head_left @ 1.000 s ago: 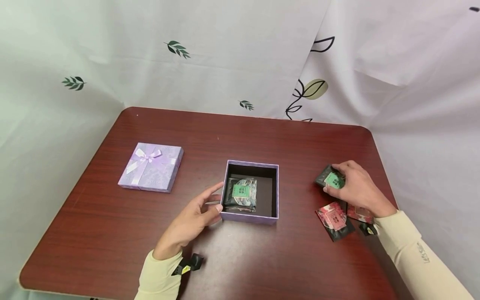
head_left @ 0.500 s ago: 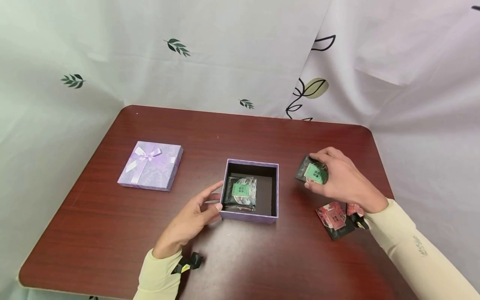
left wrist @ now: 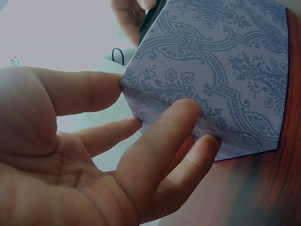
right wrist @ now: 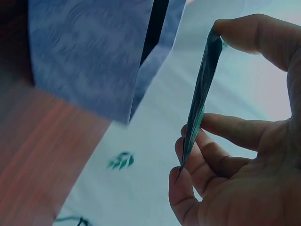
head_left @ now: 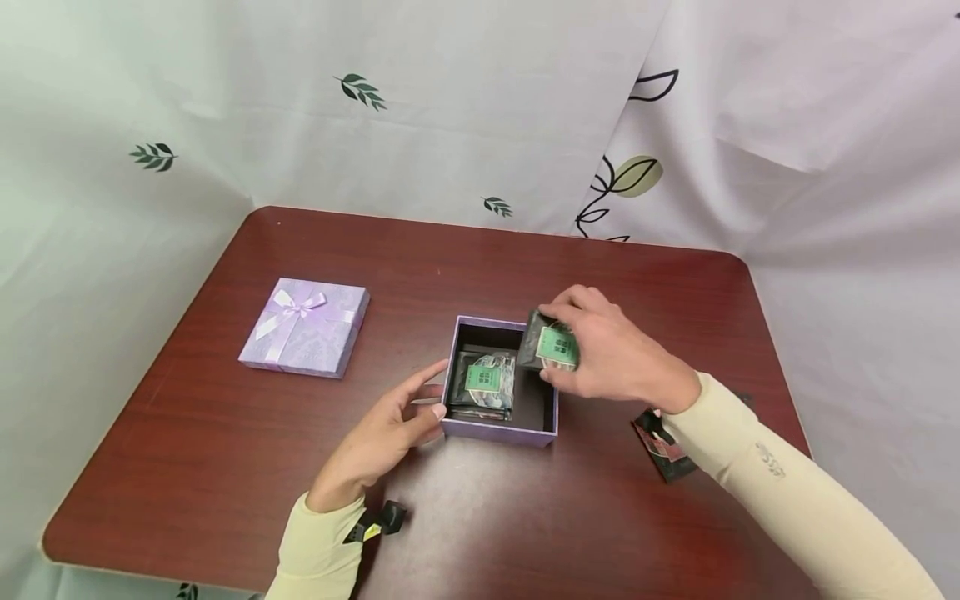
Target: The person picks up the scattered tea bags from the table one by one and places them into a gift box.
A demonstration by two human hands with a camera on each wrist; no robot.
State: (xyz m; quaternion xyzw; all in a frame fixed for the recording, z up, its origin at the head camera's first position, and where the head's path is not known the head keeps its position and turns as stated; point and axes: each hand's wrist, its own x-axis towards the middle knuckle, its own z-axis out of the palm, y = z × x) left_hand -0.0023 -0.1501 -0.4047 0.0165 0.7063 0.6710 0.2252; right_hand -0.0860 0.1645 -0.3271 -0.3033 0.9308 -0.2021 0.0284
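A lavender gift box (head_left: 495, 432) stands without its lid at the middle of the table, with black sachets (head_left: 484, 380) inside on the left, the top one bearing a green label. My left hand (head_left: 378, 442) touches the box's near left corner, thumb at the corner and fingers spread along the patterned wall (left wrist: 202, 52). With thumb and fingers my right hand (head_left: 618, 354) pinches a black, green-labelled sachet (head_left: 555, 345) by its edges. It overlaps the box's right rim in the head view. The right wrist view shows the sachet (right wrist: 200, 99) edge-on.
The lavender lid (head_left: 303, 327) with its ribbon bow lies to the left. A black sachet with a red label (head_left: 667, 457) rests on the table (head_left: 675, 279) to the right, partly behind my right sleeve. A white curtain (head_left: 420, 142) hangs behind the table.
My right hand has carried the green-labelled sachet left from the right side of the table to the box's right rim. My left hand has stayed at the box.
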